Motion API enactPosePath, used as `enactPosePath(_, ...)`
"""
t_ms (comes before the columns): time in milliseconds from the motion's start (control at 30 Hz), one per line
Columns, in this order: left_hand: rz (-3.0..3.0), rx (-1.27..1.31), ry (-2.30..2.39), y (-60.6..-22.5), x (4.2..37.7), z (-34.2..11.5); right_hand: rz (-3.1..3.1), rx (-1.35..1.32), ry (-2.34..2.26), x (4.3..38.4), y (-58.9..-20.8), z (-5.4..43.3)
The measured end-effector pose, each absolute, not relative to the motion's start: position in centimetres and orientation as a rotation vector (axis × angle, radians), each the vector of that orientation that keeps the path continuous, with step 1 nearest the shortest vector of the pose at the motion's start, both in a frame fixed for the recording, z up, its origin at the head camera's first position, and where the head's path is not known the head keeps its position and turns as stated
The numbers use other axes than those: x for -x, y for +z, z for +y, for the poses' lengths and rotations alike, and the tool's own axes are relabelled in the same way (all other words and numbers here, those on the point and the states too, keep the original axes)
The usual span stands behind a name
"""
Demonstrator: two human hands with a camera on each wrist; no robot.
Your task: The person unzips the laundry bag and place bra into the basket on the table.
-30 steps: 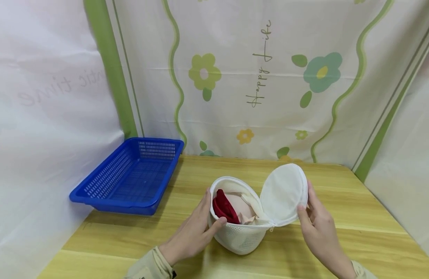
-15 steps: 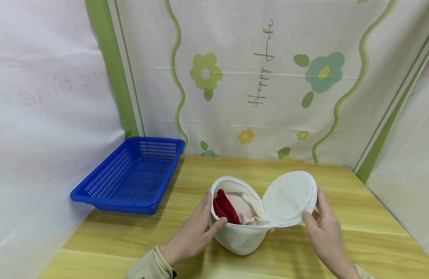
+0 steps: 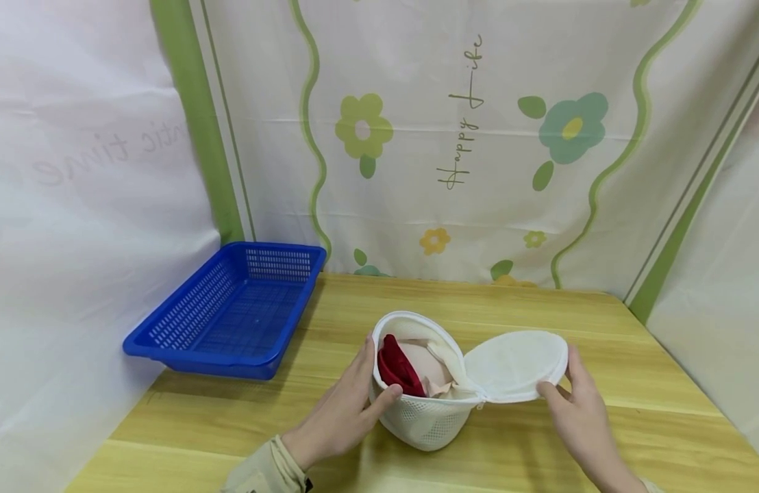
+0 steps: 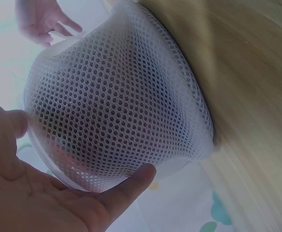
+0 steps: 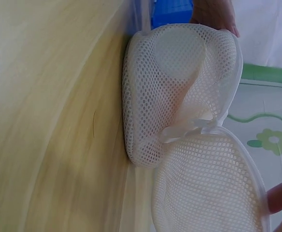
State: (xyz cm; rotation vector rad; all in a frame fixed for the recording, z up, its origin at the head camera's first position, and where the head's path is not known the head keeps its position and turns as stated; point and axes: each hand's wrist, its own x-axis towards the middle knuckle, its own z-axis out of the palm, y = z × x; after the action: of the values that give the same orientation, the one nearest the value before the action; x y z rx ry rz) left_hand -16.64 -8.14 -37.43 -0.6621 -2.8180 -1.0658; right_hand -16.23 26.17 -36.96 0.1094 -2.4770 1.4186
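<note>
A white mesh laundry bag [image 3: 425,426] stands on the wooden table, its round top unzipped. Inside lie a dark red cloth piece [image 3: 396,366] and a pale beige padded piece [image 3: 427,363], perhaps bra cups. My left hand [image 3: 345,412] holds the bag's left side, thumb over the front rim and fingers around the far side. My right hand [image 3: 581,414] pinches the outer edge of the round flap lid [image 3: 516,366], which lies nearly level to the right. In the right wrist view the mesh lid [image 5: 208,186] hangs from the bag [image 5: 165,92] beside a white zipper pull [image 5: 182,130].
A blue plastic basket [image 3: 256,322] with slotted sides sits at the left of the table [image 3: 651,383]. White curtains [image 3: 410,75] with flower prints and lettering enclose the table at the back and on both sides.
My right hand has swung the lid outward and down, from tilted up to nearly flat. The left hand and the bag have stayed in place.
</note>
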Motion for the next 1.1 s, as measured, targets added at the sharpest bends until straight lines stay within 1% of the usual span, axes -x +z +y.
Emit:
enactPosePath(133, -2.826, 0.662, -1.053, -37.4, 16.6, -8.1, -2.582, -0.028, 1.438, 16.0, -37.0, 26.6)
enactPosePath(600, -2.822, 0.663, -1.055, -37.4, 16.5, -8.1, -2.716, 0.092, 1.493, 15.4, -37.7, 27.1)
enactPosePath(833, -2.823, 0.66, -1.054, -37.5, 16.4, -8.1, -2.778, 0.043, 1.354, 15.3, -38.0, 27.1)
enactPosePath(1100, -2.821, 0.66, -1.059, -37.3, 16.4, -8.3, -2.765, 0.005, 1.369, 15.1, -37.8, 26.6)
